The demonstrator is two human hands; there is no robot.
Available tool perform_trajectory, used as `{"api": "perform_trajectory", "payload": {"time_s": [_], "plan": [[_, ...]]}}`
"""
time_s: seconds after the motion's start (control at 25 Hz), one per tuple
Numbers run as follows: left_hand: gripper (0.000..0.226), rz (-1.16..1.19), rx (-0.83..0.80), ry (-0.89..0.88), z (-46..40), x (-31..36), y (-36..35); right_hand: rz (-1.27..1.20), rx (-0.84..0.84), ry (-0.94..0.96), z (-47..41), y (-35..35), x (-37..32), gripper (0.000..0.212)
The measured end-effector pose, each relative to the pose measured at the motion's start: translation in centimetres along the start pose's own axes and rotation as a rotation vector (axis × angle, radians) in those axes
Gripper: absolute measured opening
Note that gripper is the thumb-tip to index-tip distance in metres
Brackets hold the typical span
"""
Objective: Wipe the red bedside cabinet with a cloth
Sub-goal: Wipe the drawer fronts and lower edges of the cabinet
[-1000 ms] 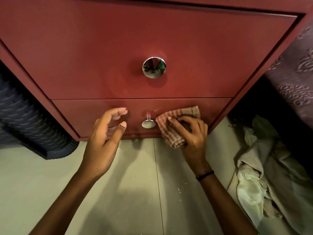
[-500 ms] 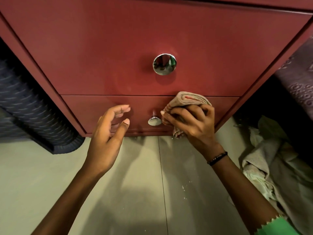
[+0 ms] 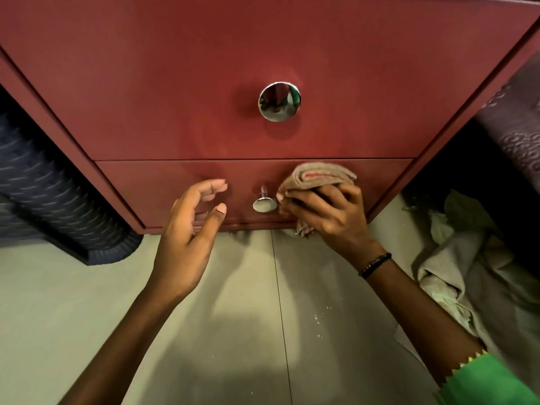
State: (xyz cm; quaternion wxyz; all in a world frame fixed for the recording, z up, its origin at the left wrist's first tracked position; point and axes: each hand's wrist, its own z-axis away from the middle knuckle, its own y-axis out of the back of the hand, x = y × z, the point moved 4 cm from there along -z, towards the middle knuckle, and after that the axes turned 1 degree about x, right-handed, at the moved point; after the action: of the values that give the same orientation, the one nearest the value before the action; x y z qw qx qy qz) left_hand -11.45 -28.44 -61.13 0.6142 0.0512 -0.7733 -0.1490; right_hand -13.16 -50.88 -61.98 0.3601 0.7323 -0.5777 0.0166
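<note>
While the right hand [image 3: 330, 213] still grips the bunched cloth [image 3: 317, 178] against the lower drawer [image 3: 163, 182] of the red cabinet [image 3: 175, 83], hardly moved, the left hand [image 3: 187, 229] hangs relaxed above the pale floor [image 3: 87, 302].

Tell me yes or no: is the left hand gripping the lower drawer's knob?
No, the left hand hovers open beside the lower knob, holding nothing, while the right hand holds the cloth.

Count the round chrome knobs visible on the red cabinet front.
2. The large round chrome knob sits on the upper drawer front; the small round chrome knob sits on the lower drawer, between the two hands. Anything above the frame's top edge is out of view.
</note>
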Motion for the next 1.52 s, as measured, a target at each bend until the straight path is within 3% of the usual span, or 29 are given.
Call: {"api": "perform_trajectory", "payload": {"time_s": [0.16,0.4,0.6,0.8,0.92,1.12,1.24,1.4,1.52], "plan": [[0.029,-0.007,-0.004,0.007,0.3,-0.3,0.1,-0.039,-0.204,0.032,4.4,-1.3,-1.0,0.024],[0.03,0.003,-0.023,0.017,0.1,-0.5,-0.5,-0.106,-0.043,-0.087,-0.3,-0.1,-1.1,0.012],[0.03,0.002,-0.006,0.02,0.1,-0.9,-0.1,-0.088,-0.211,-0.104,6.1,0.0,1.6,0.017],[0.03,-0.002,0.019,0.045,0.1,-1.8,0.8,0.011,-0.327,-0.317,10.5,1.8,5.7,0.017],[0.029,0.025,0.039,0.062,-0.1,-2.3,1.0,-0.07,-0.275,-0.44,9.6,0.5,3.1,0.018],[0.028,0.028,0.05,0.089,0.1,-2.9,1.4,-0.27,-0.225,-0.279,3.8,-3.4,-6.6,0.021],[0.029,0.011,0.072,0.087,0.4,-3.2,2.5,-0.278,-0.231,-0.334,1.0,-4.8,-10.5,0.029],[0.029,0.037,0.089,0.101,0.5,-3.8,3.1,-0.204,-0.311,-0.314,4.2,-3.6,-7.5,0.035],[0.031,0.052,0.102,0.114,0.5,-4.1,3.2,-0.147,-0.327,-0.568,7.9,-1.2,-3.1,0.033]]}}
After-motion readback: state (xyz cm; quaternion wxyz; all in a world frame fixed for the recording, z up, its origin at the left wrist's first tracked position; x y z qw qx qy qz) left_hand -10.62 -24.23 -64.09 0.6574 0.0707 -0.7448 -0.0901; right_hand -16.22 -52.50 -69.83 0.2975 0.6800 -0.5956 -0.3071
